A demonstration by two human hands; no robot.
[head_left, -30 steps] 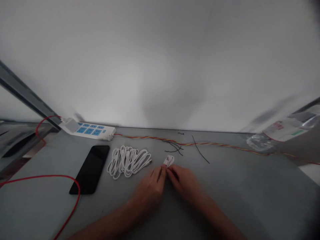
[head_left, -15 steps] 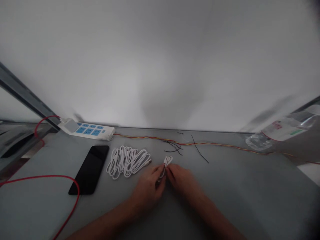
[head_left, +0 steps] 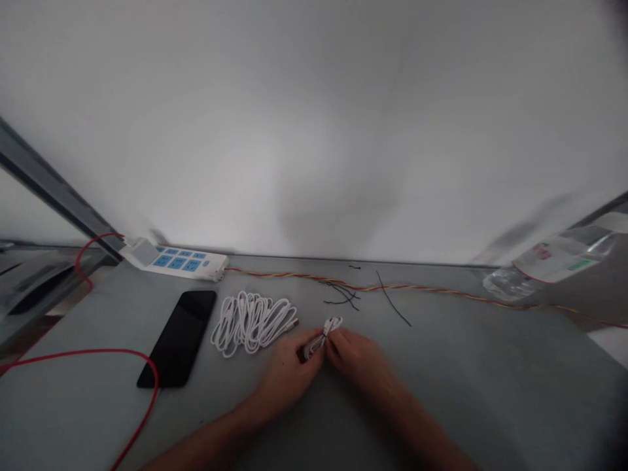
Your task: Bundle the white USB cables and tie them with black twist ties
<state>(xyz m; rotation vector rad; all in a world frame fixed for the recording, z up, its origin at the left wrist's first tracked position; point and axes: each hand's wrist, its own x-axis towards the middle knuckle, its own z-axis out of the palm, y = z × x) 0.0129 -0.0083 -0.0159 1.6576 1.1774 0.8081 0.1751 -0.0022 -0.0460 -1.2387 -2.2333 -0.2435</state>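
A small coiled white charging cable (head_left: 314,345) is between my two hands, its ends pointing away from me. My left hand (head_left: 289,366) wraps round the coil with fingers and thumb closed. From the other side, my right hand (head_left: 356,353) pinches at the coil's middle, where a thin dark tie seems to cross it; the fingertips are partly hidden. A pile of several coiled white cables (head_left: 252,322) lies just left of my hands, one metal USB plug showing. Beyond my hands are loose black twist ties (head_left: 343,296) and one longer black tie (head_left: 393,299).
A black phone (head_left: 179,340) lies at the left, with a red cable (head_left: 112,351) crossing its near corner. Against the wall sits a white power strip (head_left: 181,261) with a plugged-in charger. Its twisted red-yellow cord (head_left: 432,288) runs right, past a clear plastic bottle (head_left: 549,258).
My left hand has turned and opened its grip slightly, so more of the coil shows. The right hand stays pinched at the coil. The whole view has shifted slightly.
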